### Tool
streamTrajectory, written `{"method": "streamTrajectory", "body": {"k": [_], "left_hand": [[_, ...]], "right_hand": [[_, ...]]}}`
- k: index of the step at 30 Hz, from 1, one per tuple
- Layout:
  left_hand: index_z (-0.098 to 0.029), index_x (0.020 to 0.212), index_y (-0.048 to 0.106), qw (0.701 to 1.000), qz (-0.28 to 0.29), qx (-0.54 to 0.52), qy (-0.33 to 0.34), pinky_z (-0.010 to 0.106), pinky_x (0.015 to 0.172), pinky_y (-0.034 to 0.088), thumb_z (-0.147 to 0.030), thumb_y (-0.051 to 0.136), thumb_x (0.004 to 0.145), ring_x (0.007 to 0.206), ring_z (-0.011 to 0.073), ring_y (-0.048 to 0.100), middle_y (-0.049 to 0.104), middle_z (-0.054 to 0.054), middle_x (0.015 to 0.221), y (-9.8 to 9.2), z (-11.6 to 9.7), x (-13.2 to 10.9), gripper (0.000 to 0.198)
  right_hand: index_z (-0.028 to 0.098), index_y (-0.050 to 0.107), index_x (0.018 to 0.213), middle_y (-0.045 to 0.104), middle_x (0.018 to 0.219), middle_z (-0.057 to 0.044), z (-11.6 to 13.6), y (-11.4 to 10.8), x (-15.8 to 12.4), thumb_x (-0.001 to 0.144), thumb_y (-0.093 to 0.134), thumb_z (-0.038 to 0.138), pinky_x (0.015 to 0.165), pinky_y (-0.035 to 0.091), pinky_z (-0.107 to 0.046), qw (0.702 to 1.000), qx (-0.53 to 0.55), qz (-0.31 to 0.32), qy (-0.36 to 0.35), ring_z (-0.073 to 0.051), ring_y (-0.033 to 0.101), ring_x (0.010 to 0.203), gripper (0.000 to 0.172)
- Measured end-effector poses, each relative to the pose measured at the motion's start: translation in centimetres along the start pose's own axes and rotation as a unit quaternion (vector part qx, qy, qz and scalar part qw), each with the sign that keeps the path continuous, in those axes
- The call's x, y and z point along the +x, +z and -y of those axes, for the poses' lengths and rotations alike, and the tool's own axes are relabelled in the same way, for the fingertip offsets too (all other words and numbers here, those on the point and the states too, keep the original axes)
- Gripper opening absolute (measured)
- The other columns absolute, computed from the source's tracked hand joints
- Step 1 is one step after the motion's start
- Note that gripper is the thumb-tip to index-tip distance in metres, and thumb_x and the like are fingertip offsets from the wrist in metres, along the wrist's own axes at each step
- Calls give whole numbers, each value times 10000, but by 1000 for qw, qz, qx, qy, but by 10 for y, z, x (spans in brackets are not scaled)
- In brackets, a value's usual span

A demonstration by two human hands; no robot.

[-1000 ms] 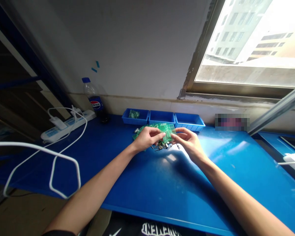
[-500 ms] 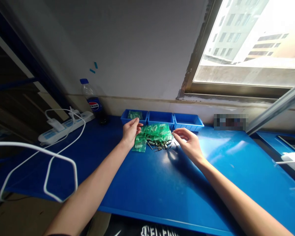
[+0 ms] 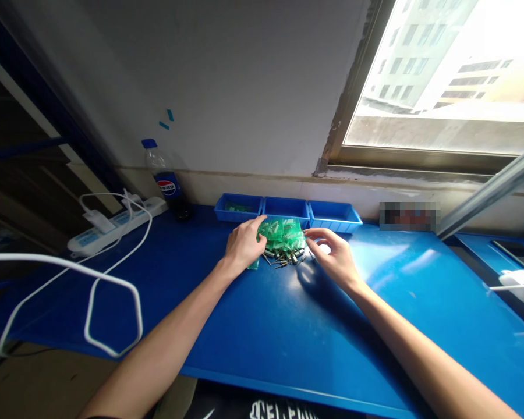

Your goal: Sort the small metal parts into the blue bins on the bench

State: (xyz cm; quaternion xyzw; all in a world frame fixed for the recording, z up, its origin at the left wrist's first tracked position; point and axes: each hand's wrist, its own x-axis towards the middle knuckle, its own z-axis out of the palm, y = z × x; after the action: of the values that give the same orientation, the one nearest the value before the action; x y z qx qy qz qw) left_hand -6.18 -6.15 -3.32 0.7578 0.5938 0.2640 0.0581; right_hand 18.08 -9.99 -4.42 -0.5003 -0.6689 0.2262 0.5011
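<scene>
A heap of small green plastic bags point(image 3: 283, 230) lies on the blue table point(image 3: 297, 326). Dark and metallic pin-like parts point(image 3: 284, 257) are scattered along its near edge. My left hand point(image 3: 243, 247) rests at the heap's left side, thumb and forefinger apart and touching the bags. It covers most of one bag point(image 3: 253, 265) lying flat there. At the heap's right edge is my right hand point(image 3: 335, 255), thumb and forefinger brought close together; what is between them is too small to make out. More green bags point(image 3: 238, 207) lie in the left blue bin point(image 3: 220, 214).
Behind the heap, a middle blue bin point(image 3: 283, 206) and a right blue bin point(image 3: 335, 224) adjoin the left one. A cola bottle point(image 3: 168, 186) and a power strip point(image 3: 117, 227) stand left, with a looping white cable point(image 3: 135, 302). A metal bar point(image 3: 489, 189) slants at right.
My left hand has moved from beside the left bin down and right onto the heap. Its fingers have spread. The right hand has barely moved. Bags in the left bin lie lower.
</scene>
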Motion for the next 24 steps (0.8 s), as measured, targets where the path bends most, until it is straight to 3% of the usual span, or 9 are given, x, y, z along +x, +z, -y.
{"method": "streamTrajectory", "body": {"k": [7,10,12,15,16,19,21,24], "left_hand": [[-246,1446,649,996,-28,86,25,365,828,635,-50,491,941,997,291,789,800,82,1189,-5,7,5,564],[-213,1388,692,992,-74,90,50,364,809,637,-10,465,946,989,288,789,802,93,1174,-10,10,6,536],[-200,1328,722,988,-124,36,82,376,882,637,-30,478,968,1051,278,778,793,92,1209,-14,8,7,467],[-209,1223,751,967,-172,-155,103,372,1006,614,-148,595,985,1087,237,766,793,75,1189,-15,-3,6,291],[-214,1204,749,952,-166,-240,89,350,992,622,-198,655,967,1051,219,773,798,68,1145,-14,-9,5,255],[-220,1250,706,887,-77,-456,17,329,938,642,-278,806,863,1019,219,780,794,72,1071,-6,-26,2,404],[-213,1237,709,860,-29,-510,7,345,956,635,-288,852,813,1017,226,780,795,75,1034,-1,-33,0,454],[-198,1202,732,850,10,-527,6,357,979,621,-307,885,771,1015,234,779,801,81,1022,3,-36,-3,470]], "right_hand": [[230,762,1037,790,1078,-80,2,0,0,933,657,378,791,569,-391,1000,4,0,-4,-242,718,920,210],[224,759,1025,788,1043,-81,3,0,0,927,667,392,774,570,-388,1000,-1,-12,-4,-239,713,884,215],[221,756,1016,784,1009,-78,3,0,0,923,681,394,781,570,-392,1000,-9,-27,-8,-234,708,856,210],[226,738,1067,782,1033,-80,5,1,0,926,704,398,838,567,-407,999,2,-49,-23,-235,711,894,225],[232,727,1122,783,1059,-81,7,1,-1,922,719,407,856,567,-410,998,16,-48,-23,-235,713,912,266],[247,689,1255,792,1075,-82,15,2,-2,879,784,469,868,586,-417,995,94,4,24,-241,730,908,446],[228,726,1170,800,973,-78,21,3,-2,845,804,534,817,602,-410,984,153,55,75,-244,739,836,453],[198,760,944,772,795,-58,27,3,-2,823,802,590,716,591,-378,968,202,96,113,-223,708,708,412]]}}
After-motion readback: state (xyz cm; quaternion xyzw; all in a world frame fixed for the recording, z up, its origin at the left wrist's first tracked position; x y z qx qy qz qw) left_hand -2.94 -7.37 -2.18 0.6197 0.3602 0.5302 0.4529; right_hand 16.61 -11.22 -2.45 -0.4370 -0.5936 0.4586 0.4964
